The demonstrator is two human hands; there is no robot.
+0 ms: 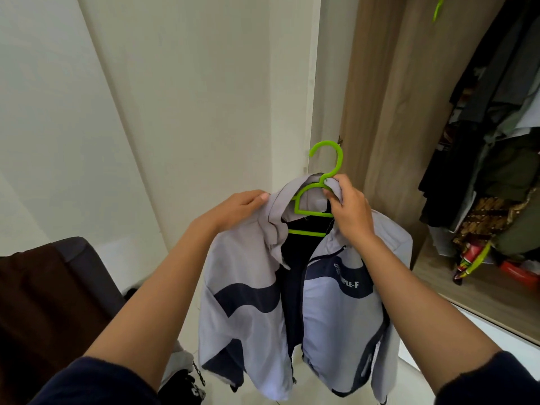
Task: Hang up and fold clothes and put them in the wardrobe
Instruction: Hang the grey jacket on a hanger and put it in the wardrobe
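well, the grey jacket (336, 311) hung at frame centre on the green hanger (318, 182), just left of the open wardrobe (380, 112). right hand (350, 209) pinched collar and hanger neck together; left hand (239, 209) gripped the other shoulder's cloth. best move, i'd say: seat both shoulders evenly before lifting the hook. hanger arms sat hidden under fabric, and the rail was cut off at upper right.
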